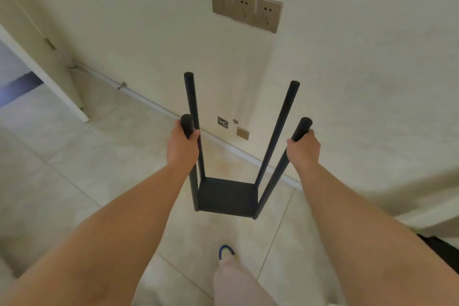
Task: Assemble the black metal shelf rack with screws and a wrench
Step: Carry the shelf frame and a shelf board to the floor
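We hold the black metal shelf rack (227,196) near the wall. Left hand (182,148) and right hand (303,148) wrap its near poles. Keep it level.

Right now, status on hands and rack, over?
Left hand and right hand each grip a near post. Black shelf rack upright, four posts, one bottom shelf. Wall outlets behind; nothing obstructing.
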